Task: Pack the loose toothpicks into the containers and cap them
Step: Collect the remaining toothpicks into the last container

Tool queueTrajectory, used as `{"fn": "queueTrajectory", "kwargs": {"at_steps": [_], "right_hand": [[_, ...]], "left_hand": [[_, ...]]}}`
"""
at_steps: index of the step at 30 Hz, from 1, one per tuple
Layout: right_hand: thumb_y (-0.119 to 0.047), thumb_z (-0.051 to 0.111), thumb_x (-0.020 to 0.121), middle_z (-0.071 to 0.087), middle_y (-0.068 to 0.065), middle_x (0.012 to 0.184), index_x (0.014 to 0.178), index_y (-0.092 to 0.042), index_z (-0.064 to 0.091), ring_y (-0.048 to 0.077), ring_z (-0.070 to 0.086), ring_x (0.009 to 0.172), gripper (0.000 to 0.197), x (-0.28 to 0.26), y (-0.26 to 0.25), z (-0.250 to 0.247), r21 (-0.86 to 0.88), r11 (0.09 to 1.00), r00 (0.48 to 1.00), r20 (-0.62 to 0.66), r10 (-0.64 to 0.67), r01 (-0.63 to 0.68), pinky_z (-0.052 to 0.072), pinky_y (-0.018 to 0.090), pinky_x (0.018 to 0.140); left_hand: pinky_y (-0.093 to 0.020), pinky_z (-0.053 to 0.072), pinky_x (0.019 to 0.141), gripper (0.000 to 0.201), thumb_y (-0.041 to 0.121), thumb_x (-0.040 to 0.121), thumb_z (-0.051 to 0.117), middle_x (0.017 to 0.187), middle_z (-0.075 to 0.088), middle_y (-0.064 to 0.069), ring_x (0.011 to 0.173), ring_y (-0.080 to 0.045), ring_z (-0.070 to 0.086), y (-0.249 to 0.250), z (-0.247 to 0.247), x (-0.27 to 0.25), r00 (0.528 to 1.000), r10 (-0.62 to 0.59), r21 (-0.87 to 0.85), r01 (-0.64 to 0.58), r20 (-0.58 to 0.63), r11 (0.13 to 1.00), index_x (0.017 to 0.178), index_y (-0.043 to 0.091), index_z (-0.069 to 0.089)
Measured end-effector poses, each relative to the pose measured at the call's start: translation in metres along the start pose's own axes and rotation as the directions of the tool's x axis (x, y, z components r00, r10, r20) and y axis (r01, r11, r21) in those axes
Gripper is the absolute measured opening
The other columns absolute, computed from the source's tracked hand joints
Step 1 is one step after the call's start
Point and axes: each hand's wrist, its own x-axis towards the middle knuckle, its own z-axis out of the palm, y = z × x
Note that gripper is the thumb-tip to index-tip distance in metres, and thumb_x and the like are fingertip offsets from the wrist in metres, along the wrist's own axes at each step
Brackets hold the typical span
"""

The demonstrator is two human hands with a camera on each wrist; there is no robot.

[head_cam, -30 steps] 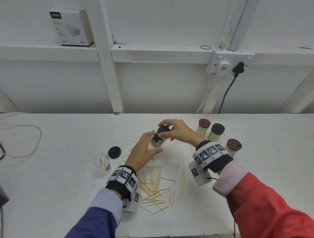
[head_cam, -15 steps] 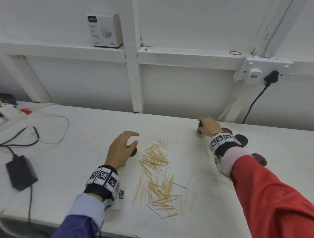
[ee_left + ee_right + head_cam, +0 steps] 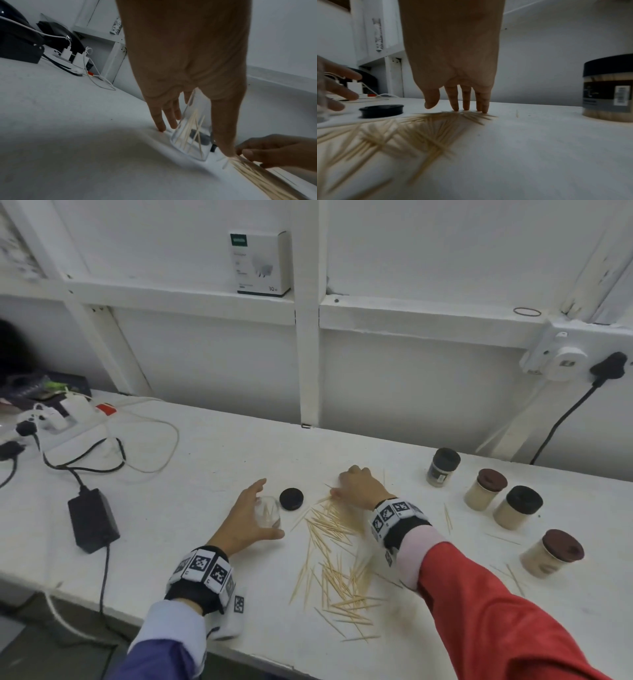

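A clear open container (image 3: 270, 517) (image 3: 190, 136) with a few toothpicks in it stands left of the pile, tilted in the left wrist view. My left hand (image 3: 270, 508) (image 3: 193, 140) holds it between thumb and fingers, one fingertip touching the table. Its black cap (image 3: 291, 498) (image 3: 381, 110) lies loose beside it. Loose toothpicks (image 3: 335, 559) (image 3: 419, 128) are spread over the table's middle. My right hand (image 3: 346, 484) (image 3: 452, 108) presses straight fingertips on the pile's far end. Several capped, filled containers (image 3: 442, 467) (image 3: 607, 92) stand at the right.
A black power adapter (image 3: 92, 518) with cables and a power strip (image 3: 51, 419) occupy the left of the table. A wall socket (image 3: 561, 361) with a black plug is at the back right. Stray toothpicks (image 3: 447, 517) lie among the capped containers. The table's front edge (image 3: 274, 659) is near my wrists.
My right hand put the capped container down at the back right and came over to the toothpick pile. My left hand moved left onto the clear container. The head view swung left.
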Motion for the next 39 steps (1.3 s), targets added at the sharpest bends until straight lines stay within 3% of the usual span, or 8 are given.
{"fn": "queueTrajectory", "kwargs": {"at_steps": [5, 8, 11, 16, 21, 29, 34, 39], "right_hand": [[-0.027, 0.039, 0.094, 0.047, 0.007, 0.113, 0.106, -0.007, 0.058, 0.028, 0.042, 0.108, 0.029, -0.007, -0.008, 0.024, -0.12, 0.981, 0.979, -0.117, -0.167, 0.153, 0.045, 0.04, 0.085], [-0.024, 0.041, 0.096, 0.049, 0.008, 0.115, 0.106, -0.007, 0.059, 0.027, 0.044, 0.106, 0.027, -0.015, -0.005, 0.027, -0.121, 0.968, 0.966, -0.109, -0.233, 0.22, 0.047, 0.042, 0.084], [-0.025, 0.042, 0.097, 0.051, 0.009, 0.113, 0.104, -0.006, 0.059, 0.027, 0.046, 0.105, 0.027, -0.027, -0.005, 0.031, -0.142, 0.952, 0.953, -0.101, -0.285, 0.27, 0.047, 0.04, 0.081], [-0.047, 0.051, 0.094, 0.047, 0.004, 0.121, 0.116, -0.008, 0.057, 0.021, 0.041, 0.113, 0.045, -0.059, -0.012, 0.033, -0.094, 0.953, 0.953, -0.074, -0.295, 0.288, 0.045, 0.036, 0.083], [-0.063, 0.062, 0.08, 0.047, 0.003, 0.116, 0.112, -0.011, 0.056, 0.019, 0.04, 0.107, 0.061, -0.075, -0.016, 0.043, -0.144, 0.945, 0.946, -0.095, -0.31, 0.295, 0.042, 0.034, 0.076], [-0.021, 0.054, 0.092, 0.053, 0.007, 0.106, 0.107, -0.006, 0.063, 0.024, 0.048, 0.101, 0.022, -0.085, -0.025, 0.046, -0.142, 0.944, 0.939, -0.138, -0.316, 0.297, 0.033, 0.031, 0.064], [-0.011, 0.047, 0.094, 0.057, 0.009, 0.099, 0.097, -0.004, 0.064, 0.026, 0.054, 0.093, 0.019, -0.091, -0.024, 0.04, -0.197, 0.928, 0.931, -0.123, -0.343, 0.316, 0.036, 0.034, 0.064], [-0.006, 0.047, 0.091, 0.061, 0.013, 0.094, 0.091, -0.003, 0.061, 0.03, 0.056, 0.087, 0.014, -0.096, -0.028, 0.038, -0.348, 0.886, 0.924, -0.118, -0.364, 0.305, 0.029, 0.034, 0.066]], "left_hand": [[-0.026, 0.039, 0.09, 0.088, 0.014, 0.072, 0.084, 0.122, 0.055, -0.005, 0.114, -0.021, 0.052, -0.01, 0.005, -0.001, 0.999, -0.033, -0.002, 0.033, -0.024, 0.999, 0.143, 0.024, 0.033], [-0.021, 0.042, 0.078, 0.06, 0.013, 0.072, 0.083, 0.11, 0.062, 0.003, 0.103, -0.019, 0.058, -0.011, 0.008, -0.003, 0.998, 0.003, 0.003, -0.003, -0.062, 1.0, 0.12, 0.032, 0.051], [-0.03, 0.048, 0.081, 0.05, 0.011, 0.071, 0.082, 0.105, 0.065, 0.009, 0.097, -0.018, 0.061, -0.008, 0.01, -0.002, 0.996, 0.063, 0.036, -0.06, -0.071, 0.998, 0.106, 0.037, 0.057], [-0.029, 0.041, 0.081, 0.053, 0.01, 0.071, 0.077, 0.11, 0.058, 0.004, 0.104, -0.017, 0.05, 0.0, 0.021, 0.0, 0.986, 0.143, 0.177, -0.125, -0.091, 0.976, 0.118, 0.027, 0.058], [-0.033, 0.043, 0.078, 0.044, 0.003, 0.072, 0.073, 0.104, 0.06, -0.006, 0.095, -0.02, 0.049, 0.017, 0.03, 0.0, 0.975, 0.191, 0.227, -0.161, -0.116, 0.96, 0.114, 0.013, 0.065], [-0.044, 0.046, 0.086, 0.052, 0.028, 0.067, 0.063, 0.109, 0.06, -0.006, 0.105, -0.027, 0.05, 0.012, 0.033, 0.002, 0.979, 0.181, 0.235, -0.156, -0.091, 0.959, 0.118, 0.022, 0.064], [-0.035, 0.042, 0.082, 0.043, 0.017, 0.077, 0.071, 0.107, 0.059, -0.003, 0.104, -0.026, 0.049, 0.009, 0.04, 0.006, 0.961, 0.261, 0.347, -0.216, -0.088, 0.912, 0.119, 0.027, 0.066], [-0.039, 0.043, 0.076, 0.049, 0.012, 0.067, 0.08, 0.098, 0.061, -0.003, 0.093, -0.029, 0.056, 0.007, 0.048, 0.009, 0.906, 0.41, 0.454, -0.322, -0.107, 0.831, 0.112, 0.028, 0.071]]}}
